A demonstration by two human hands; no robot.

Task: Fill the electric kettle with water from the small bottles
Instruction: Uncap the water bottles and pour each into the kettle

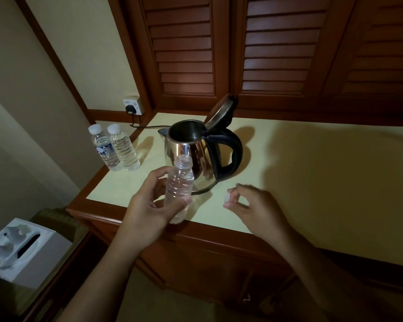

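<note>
Head view of the filling step. The left hand (147,214) gripped the open bottle (179,184), fingers and thumb curled round its ribbed body, and held it roughly upright, mouth tipped slightly toward the far side, at the near edge of the counter (312,170). The right hand (258,205), just right of it and low over the counter, pinched the small white cap (227,201) between thumb and fingertips. The kettle (191,156) stood directly beyond the bottle, its handle to the right, its spout to the left, and its lid (220,111) swung up to leave the mouth clear. Two capped bottles (114,147) stood side by side, touching, at the far left of the counter. A cord (149,127) ran from behind the kettle to a wall socket (133,106), and a tissue box (21,249) sat lower on the near left. The water level in the held bottle could not be read through the clear plastic. Judged from this arrangement, pouring had not begun. The chief risks were these: squeezing the soft, thin-walled bottle could jet water out of the uncapped neck before it reached the kettle; tilting short of the rim would run water down the polished wall toward the base and the plugged-in cord; and the raised lid could be knocked shut by the bottle neck.
</note>
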